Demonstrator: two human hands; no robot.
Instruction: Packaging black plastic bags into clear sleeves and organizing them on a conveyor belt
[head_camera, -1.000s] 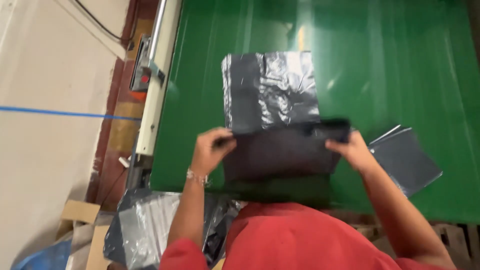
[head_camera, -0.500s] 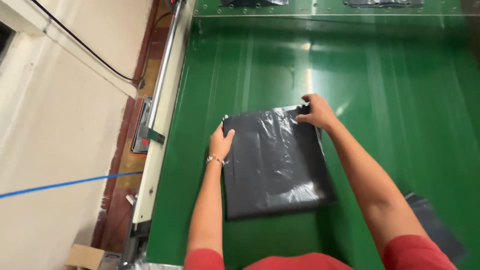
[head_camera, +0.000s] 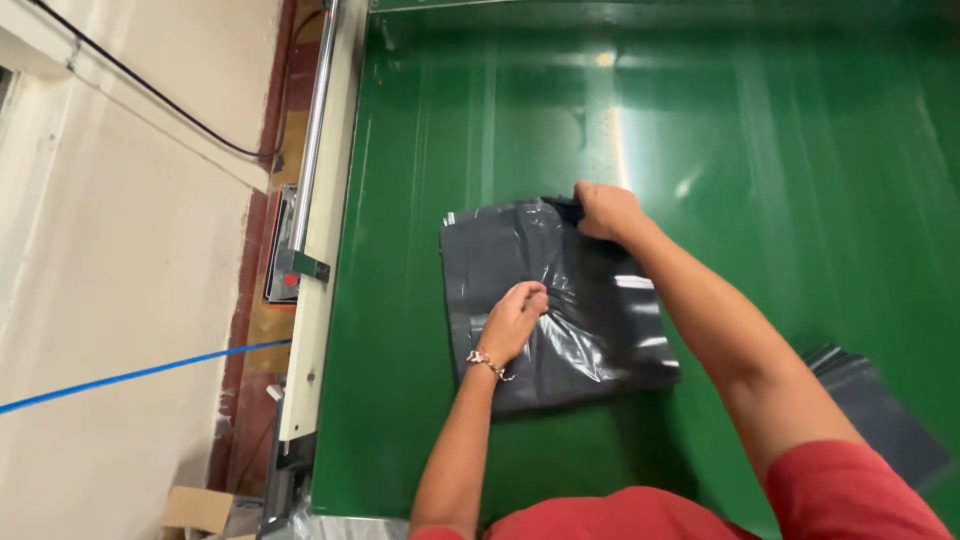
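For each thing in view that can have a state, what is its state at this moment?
dark plastic bag: lying flat on the green belt, wrinkled, glossy.
left hand: fingers curled, pressing on the bag's middle.
right hand: closed on the bag's far edge.
green belt: shiny; whether it runs cannot be told.
second grey bag: flat at the right, blurred.

So the dark grey plastic bag is lying flat on the green belt, roughly rectangular, shiny and pretty wrinkled, light glinting off the creases. It sits a bit left of the belt's middle, long side running away from the camera, turned slightly off square. The far right corner looks bunched up, and the middle is puckered too. The near edge is flat against the belt. A second grey bag lies off to the right, near the belt's close edge, blurred.
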